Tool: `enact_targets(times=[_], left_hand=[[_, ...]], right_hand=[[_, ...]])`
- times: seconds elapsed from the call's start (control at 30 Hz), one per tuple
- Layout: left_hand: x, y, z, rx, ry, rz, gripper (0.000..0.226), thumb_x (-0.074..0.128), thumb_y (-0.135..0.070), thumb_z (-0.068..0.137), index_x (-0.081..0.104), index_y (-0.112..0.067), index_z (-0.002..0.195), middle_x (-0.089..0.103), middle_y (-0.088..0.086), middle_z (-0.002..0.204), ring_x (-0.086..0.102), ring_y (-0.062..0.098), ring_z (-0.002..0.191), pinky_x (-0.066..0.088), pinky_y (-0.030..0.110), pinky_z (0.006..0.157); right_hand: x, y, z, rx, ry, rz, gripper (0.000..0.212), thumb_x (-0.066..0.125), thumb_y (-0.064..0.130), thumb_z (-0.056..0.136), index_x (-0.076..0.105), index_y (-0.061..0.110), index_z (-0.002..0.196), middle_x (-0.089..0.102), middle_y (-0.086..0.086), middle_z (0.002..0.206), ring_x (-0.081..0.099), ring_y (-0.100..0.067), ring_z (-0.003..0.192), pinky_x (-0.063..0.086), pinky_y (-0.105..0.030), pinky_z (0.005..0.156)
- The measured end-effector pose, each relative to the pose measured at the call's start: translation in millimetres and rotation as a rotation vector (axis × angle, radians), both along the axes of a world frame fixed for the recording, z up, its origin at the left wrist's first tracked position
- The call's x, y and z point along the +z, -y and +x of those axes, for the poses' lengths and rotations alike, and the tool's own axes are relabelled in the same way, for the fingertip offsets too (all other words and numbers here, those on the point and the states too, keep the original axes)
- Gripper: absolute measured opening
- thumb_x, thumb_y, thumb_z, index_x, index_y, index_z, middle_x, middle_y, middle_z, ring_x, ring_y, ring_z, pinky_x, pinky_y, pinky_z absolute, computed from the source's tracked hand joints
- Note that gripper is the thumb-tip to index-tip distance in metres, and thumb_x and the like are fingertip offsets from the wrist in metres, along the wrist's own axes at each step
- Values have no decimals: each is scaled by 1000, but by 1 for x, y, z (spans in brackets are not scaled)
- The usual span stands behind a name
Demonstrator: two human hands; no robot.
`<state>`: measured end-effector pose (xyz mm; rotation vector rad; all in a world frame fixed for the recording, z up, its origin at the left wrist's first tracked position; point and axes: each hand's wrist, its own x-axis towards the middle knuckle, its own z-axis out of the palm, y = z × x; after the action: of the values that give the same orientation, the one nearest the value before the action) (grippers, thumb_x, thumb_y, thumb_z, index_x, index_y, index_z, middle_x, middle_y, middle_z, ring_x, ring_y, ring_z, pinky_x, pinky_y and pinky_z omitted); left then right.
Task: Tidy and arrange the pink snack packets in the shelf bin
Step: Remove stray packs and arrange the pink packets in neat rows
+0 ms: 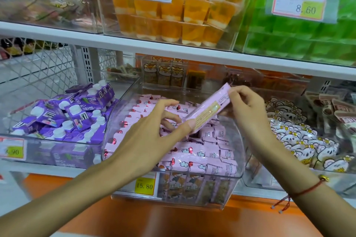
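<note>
A clear plastic bin [238, 165] in the middle of the lower shelf holds several pink snack packets [194, 155] lying in rows. One long pink packet [209, 107] is lifted above the bin, tilted with its back label facing me. My left hand [152, 131] pinches its lower end with the thumb, the other fingers spread over the bin. My right hand [244, 107] pinches the packet's upper end between thumb and fingertips.
Purple drink pouches [67, 115] fill the bin to the left, white koala-print packets [304, 140] the bin to the right. Above are bins of orange jelly cups [173, 15] and green packs [308, 40]. A yellow price tag [144, 185] hangs on the bin's front.
</note>
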<state>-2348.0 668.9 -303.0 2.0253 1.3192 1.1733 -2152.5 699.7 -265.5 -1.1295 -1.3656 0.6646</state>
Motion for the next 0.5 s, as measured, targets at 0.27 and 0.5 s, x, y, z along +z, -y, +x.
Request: enact_targets(times=[0.27,0.5], left_hand=[[5,-3,0,-10,307,-79,29,51,-51,80,65,-37,102,70,-19,76,59,0,62,44,16,56],[7,0,4,21,396,-107,32,48,-51,84,65,-25,89,49,-13,42,33,2,36,27,10,41]], right_hand=[[1,2,-5,7,276,33,19,49,19,96,56,16,113,64,0,103,61,-8,86,53,-30,78],[-4,14,-16,72,1115,542,57,75,21,74,55,27,126,50,2,128,42,-18,120,41,-35,93]])
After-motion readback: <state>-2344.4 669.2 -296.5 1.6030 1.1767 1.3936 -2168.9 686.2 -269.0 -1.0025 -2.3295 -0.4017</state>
